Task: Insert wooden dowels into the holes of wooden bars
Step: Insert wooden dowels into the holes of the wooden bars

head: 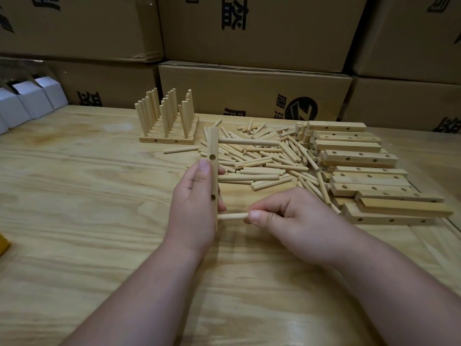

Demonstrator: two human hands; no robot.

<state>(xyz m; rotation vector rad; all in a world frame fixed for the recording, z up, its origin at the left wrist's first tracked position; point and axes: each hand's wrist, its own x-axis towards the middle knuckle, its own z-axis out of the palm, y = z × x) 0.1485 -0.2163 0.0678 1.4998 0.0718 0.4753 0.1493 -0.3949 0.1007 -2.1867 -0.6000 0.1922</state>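
My left hand (pixel 193 206) grips a wooden bar (pixel 212 146) held on end, its drilled face turned right. Two open holes show on that face. One dowel (pixel 249 142) sticks out sideways from the bar near its top. My right hand (pixel 289 216) pinches a second dowel (pixel 232 216) between thumb and fingers, with its tip touching the bar's lower end. A heap of loose dowels (pixel 264 161) lies behind my hands. Blank bars (pixel 359 171) with holes are stacked to the right. Finished bars with upright dowels (pixel 167 121) stand at the back.
The work sits on a plywood table (pixel 87 221). Cardboard boxes (pixel 254 91) wall off the far edge. White small boxes (pixel 27 101) stand at the far left. A yellow object (pixel 3 245) pokes in at the left edge. One stray dowel (pixel 180 149) lies in front of the finished bars.
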